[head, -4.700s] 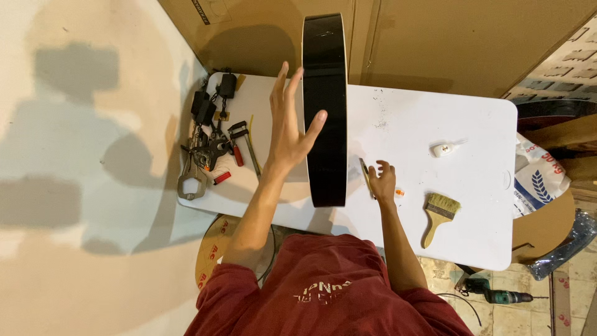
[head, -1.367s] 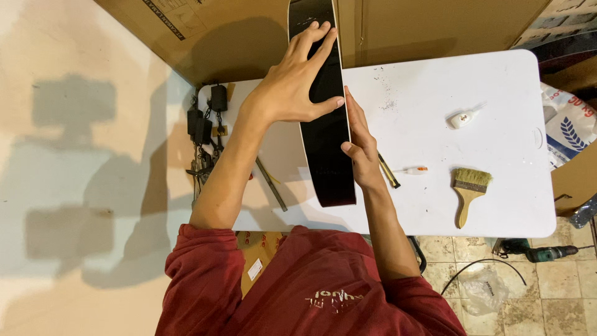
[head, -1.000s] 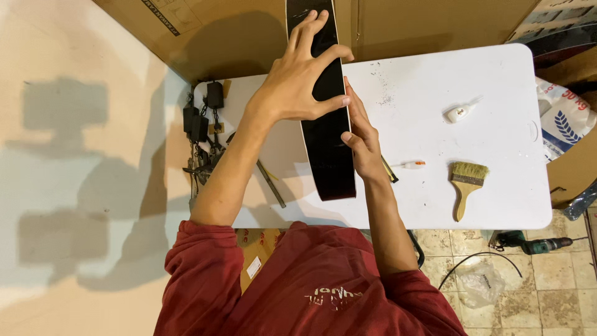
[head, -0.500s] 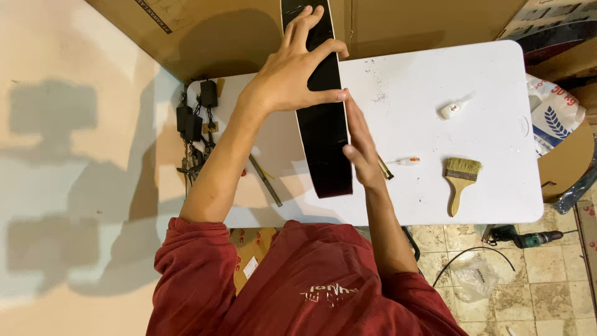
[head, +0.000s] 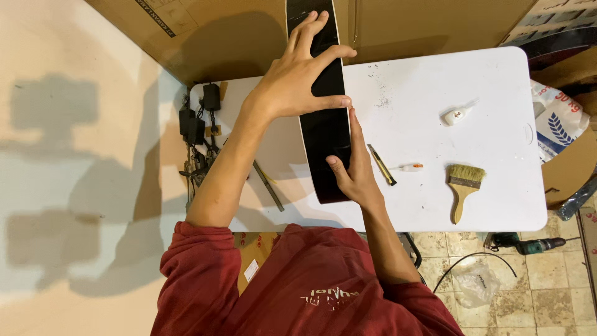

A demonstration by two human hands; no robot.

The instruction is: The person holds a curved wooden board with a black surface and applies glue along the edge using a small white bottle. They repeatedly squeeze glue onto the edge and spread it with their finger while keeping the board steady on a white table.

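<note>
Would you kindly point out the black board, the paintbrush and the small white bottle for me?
black board (head: pixel 323 149), head view, on its bare glossy middle between the hands.
paintbrush (head: pixel 461 198), head view, on its wooden handle.
small white bottle (head: pixel 454 116), head view, on its body.

Big brown cardboard box (head: pixel 217 37) stands behind the white surface (head: pixel 497 124), dark print running along its upper left edge. Off the surface's right edge sits a white sack (head: pixel 556 121), red marks and a blue leaf-like design on it. Upper right, more cardboard (head: pixel 547 18), with a dark-patterned panel. Down under the surface's near edge, a brown carton (head: pixel 249 261) with a small white label (head: pixel 251 270) stuck on, slightly tilted.
</note>
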